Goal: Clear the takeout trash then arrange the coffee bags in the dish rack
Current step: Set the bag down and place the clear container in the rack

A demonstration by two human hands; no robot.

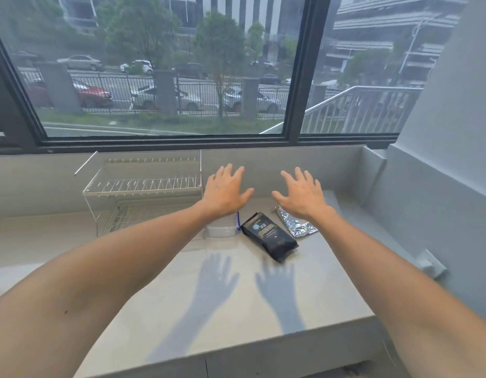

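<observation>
Both arms are stretched out over a pale worktop (pixel 263 309) that is set below a wide, dark-framed window (pixel 165 77). The left hand (pixel 225 190) is held above the worktop with its fingers straight and spread, palm down, and nothing is gripped by it. The right hand (pixel 302 193) is held the same way just to the right, fingers splayed and empty. The two hands are kept apart, and their shadows are cast on the near part of the worktop.

A clear dish rack (pixel 143 192) with rows of thin prongs is placed at the far left of the worktop, against the low wall under the window. Just to the right of the rack, a clear plastic takeout container (pixel 220 227) is seen, partly hidden by the left wrist, with a small blue strip at its right edge. A black coffee bag (pixel 270 237) is laid flat on the worktop right of the container, below and between the two hands, and is touched by neither. A silver foil bag (pixel 296 223) is laid flat just right of the black one, partly covered by the right wrist.

Parked cars, a fence and trees are seen through the window.
</observation>
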